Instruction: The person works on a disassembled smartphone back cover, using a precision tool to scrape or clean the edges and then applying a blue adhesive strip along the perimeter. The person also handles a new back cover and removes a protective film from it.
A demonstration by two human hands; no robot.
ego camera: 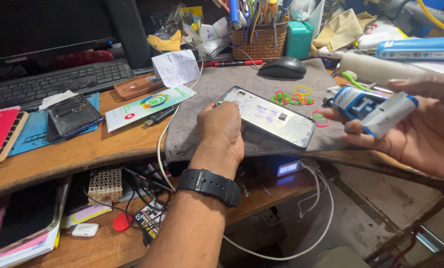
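Left hand gripping near-left corner of silver rectangular phone frame on grey cloth mat | right hand grasping blue-and-white glue tube, right of frame

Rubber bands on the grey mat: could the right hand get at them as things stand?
Probably not without freeing itself first. The right hand is full, holding a blue and white tube. The rubber bands lie uncovered on the mat just beyond the phone frame, nothing over them.
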